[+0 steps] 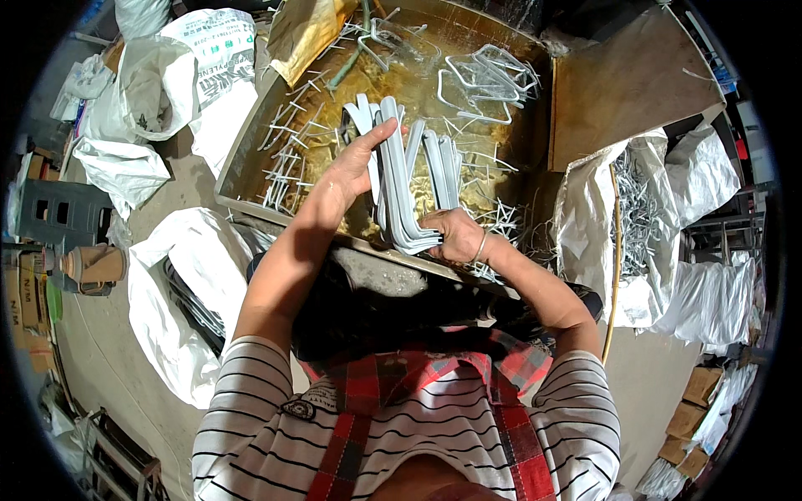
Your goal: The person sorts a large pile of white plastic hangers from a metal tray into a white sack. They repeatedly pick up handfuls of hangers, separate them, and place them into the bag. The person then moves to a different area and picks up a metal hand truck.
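Above a large metal tub (251,206), both hands hold a stack of light grey, bent plastic frames (399,184). My left hand (355,163) is closed around the stack's left side near the top, with the thumb across its face. My right hand (458,235) grips the curved lower corner of the stack, a bracelet at its wrist. The frames stand nested and slightly fanned out at their upper ends. Behind them in the tub, several loose wire-like frames (489,79) lie in shallow yellowish water. Thin white plastic scraps (288,154) are scattered along the tub's sides.
A white sack with dark pieces (188,292) sits at the left. Another, full of grey scraps (637,217), stands at the right beside an upright stick (616,250). A brown board (635,92) rests at the tub's right edge. More white sacks (154,88) stand far left.
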The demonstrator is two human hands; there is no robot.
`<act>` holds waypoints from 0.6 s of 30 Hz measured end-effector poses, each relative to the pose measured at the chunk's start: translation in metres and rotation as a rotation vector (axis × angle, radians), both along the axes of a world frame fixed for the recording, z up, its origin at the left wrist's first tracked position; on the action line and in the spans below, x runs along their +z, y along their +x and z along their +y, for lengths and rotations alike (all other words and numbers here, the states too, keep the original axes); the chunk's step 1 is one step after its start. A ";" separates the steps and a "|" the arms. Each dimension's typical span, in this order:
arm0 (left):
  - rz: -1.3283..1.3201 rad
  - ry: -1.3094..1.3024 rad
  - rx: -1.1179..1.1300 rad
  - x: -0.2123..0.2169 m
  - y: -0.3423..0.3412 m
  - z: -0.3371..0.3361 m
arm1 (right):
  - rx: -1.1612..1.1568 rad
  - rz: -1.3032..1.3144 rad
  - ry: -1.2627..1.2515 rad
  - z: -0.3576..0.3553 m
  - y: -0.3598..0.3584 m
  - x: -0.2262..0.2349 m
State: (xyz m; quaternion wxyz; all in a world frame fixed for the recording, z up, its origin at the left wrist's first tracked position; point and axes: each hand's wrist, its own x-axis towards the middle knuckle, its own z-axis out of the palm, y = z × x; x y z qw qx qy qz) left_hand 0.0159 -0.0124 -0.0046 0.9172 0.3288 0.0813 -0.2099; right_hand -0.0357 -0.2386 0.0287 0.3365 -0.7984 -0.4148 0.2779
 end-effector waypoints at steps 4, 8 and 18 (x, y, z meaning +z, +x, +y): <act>-0.046 -0.099 -0.095 0.030 -0.015 -0.014 | 0.031 0.104 0.021 0.000 0.000 -0.001; -0.068 -0.103 -0.096 0.023 -0.008 -0.002 | 0.040 0.106 0.115 0.001 0.002 -0.024; -0.163 -0.148 -0.149 0.043 -0.023 -0.010 | -0.648 0.762 0.280 -0.015 0.072 -0.054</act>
